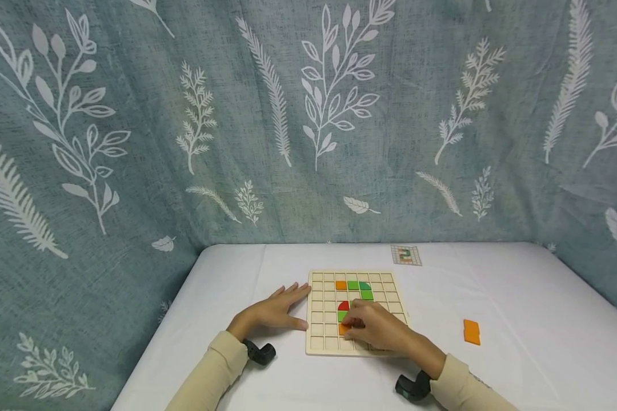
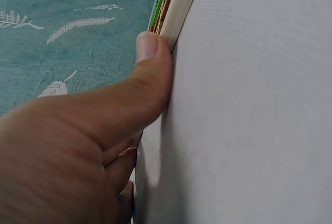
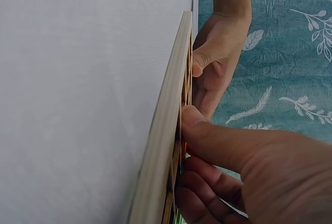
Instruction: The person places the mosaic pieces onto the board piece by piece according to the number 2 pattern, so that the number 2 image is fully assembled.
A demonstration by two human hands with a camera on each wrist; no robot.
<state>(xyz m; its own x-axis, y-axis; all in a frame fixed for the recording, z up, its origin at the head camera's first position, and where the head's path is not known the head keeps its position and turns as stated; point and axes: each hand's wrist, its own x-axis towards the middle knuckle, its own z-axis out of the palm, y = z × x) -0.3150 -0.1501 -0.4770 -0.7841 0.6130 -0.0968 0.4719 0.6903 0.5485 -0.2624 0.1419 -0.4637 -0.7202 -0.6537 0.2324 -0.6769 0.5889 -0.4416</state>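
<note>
A square wooden grid board (image 1: pixel 321 343) lies on the white table. My left hand (image 1: pixel 275 311) is spread at its left side, fingertips and thumb touching the edge; the left wrist view shows the thumb (image 2: pixel 148 68) straight against it. Over the lower middle cells, my right hand (image 1: pixel 379 326) curls its fingers and pinches an orange square tile (image 1: pixel 343 329), partly hidden by them. Above that tile sit a green tile (image 1: pixel 341 315) and a red rounded tile (image 1: pixel 344 306). Higher up are an orange tile (image 1: pixel 341 285), green tiles (image 1: pixel 353 285) and a dark green rounded tile (image 1: pixel 365 285).
Behind the board lies a small pattern card (image 1: pixel 406 255) with a coloured grid. Loose orange tiles (image 1: pixel 471 331) lie together to the right of the board. A leaf-patterned curtain (image 1: pixel 308 200) hangs behind the table. Each wrist bears a dark camera mount (image 1: pixel 260 353).
</note>
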